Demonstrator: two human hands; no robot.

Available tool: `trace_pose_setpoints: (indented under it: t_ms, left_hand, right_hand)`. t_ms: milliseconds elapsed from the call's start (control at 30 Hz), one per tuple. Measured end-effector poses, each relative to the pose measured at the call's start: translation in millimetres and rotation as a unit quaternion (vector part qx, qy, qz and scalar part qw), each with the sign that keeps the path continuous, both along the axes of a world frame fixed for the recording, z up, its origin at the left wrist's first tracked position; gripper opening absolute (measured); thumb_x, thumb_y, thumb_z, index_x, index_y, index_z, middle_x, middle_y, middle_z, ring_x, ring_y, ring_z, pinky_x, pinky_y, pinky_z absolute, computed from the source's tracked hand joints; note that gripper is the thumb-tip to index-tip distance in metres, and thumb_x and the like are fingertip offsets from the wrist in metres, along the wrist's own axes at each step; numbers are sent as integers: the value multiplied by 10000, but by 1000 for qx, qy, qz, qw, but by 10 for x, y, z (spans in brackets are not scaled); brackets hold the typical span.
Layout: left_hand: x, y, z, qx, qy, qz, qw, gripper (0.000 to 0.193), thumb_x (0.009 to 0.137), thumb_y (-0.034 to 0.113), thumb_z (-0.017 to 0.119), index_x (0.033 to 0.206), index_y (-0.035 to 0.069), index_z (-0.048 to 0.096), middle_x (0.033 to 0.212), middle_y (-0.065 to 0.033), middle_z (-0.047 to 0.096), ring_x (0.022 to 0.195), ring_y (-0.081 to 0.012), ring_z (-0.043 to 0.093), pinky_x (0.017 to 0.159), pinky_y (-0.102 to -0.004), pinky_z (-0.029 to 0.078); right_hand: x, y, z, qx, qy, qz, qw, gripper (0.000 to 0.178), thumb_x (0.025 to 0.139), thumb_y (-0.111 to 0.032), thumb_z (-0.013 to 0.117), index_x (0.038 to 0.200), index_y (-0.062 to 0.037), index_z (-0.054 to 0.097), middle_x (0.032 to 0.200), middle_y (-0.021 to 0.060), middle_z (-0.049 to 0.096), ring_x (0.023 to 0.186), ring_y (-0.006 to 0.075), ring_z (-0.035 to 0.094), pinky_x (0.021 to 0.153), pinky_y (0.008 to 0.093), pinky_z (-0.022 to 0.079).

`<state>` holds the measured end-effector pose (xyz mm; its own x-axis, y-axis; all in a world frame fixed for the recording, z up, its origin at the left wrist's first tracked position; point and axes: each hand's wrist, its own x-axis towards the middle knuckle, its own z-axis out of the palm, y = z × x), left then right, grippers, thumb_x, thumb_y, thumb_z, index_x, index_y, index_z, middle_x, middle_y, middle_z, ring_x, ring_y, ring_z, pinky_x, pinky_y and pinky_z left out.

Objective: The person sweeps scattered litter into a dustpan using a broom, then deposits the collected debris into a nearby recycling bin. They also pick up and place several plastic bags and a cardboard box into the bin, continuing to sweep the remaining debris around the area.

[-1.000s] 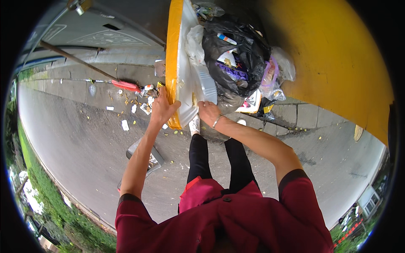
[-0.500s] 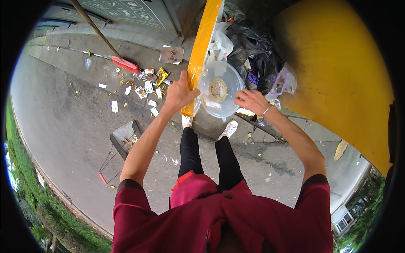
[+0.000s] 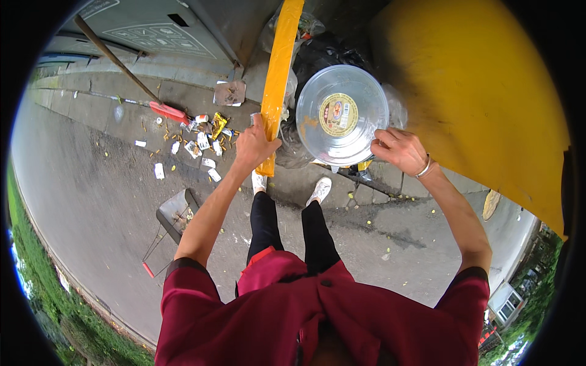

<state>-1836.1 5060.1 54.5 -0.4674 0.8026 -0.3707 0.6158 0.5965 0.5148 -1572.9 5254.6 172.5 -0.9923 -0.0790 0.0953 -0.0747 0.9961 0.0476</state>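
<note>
Clear round plastic container (image 3: 342,116) has moved away from the orange-taped slab (image 3: 279,73) since half a second ago; a gap now shows between them, and the right hand (image 3: 400,150) has gone outward with it.

Clock read from centre of view. Container at 1 o'clock, lifted in front of a black plastic bag (image 3: 326,50) at 12. Right hand, between 2 and 3, bracelet (image 3: 425,166) at the wrist: grip narrow, fingertips pinching the container's rim at its 4 o'clock side. Left hand (image 3: 256,146), 10 to 11: grip clasped round the slab's lower end, thumb on the side toward the container. Slab seen edge-on, near upright.

Labelling: container bears a round cream label (image 3: 337,114), small coloured picture in the middle, printing around it, barcode at its 2 o'clock side. Grey bin (image 3: 210,21) toward 11 carries white line pictograms in a printed panel, lettering too small to make out.

Ground: red broom head (image 3: 169,113) at 10, paper scraps and a crumpled yellow wrapper (image 3: 218,125) just beside it. Metal dustpan (image 3: 176,213) toward 8, debris inside. Large yellow surface (image 3: 470,91) at 2.
</note>
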Motion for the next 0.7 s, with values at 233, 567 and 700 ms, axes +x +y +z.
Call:
trace_pose_setpoints:
  t_ms: [233, 567, 700]
  left_hand:
    - [360, 206, 40, -20, 25, -23, 999, 619, 646, 318, 706, 1030, -12, 351, 726, -226, 616, 670, -380, 630, 608, -445, 521]
    - [1175, 569, -250, 47, 55, -140, 987, 525, 748, 362, 655, 1039, 1, 409, 983, -230, 553, 904, -380, 565, 721, -466, 473]
    - [1189, 851, -750, 208, 47, -197, 957, 288, 860, 270, 539, 998, 31, 455, 1285, -210, 379, 1192, -378, 369, 993, -511, 287]
  right_hand:
    - [370, 164, 218, 35, 30, -87, 995, 201, 623, -23, 616, 729, -133, 485, 768, -7, 477, 622, 105, 544, 475, 237, 472]
    - [1196, 350, 167, 1, 72, -232, 970, 209, 602, 33, 616, 749, -108, 568, 819, 13, 526, 606, 141, 563, 455, 280, 462]
    - [1580, 233, 201, -30, 47, -382, 922, 199, 640, 50, 599, 780, -89, 575, 823, 40, 537, 597, 192, 571, 468, 318, 476]
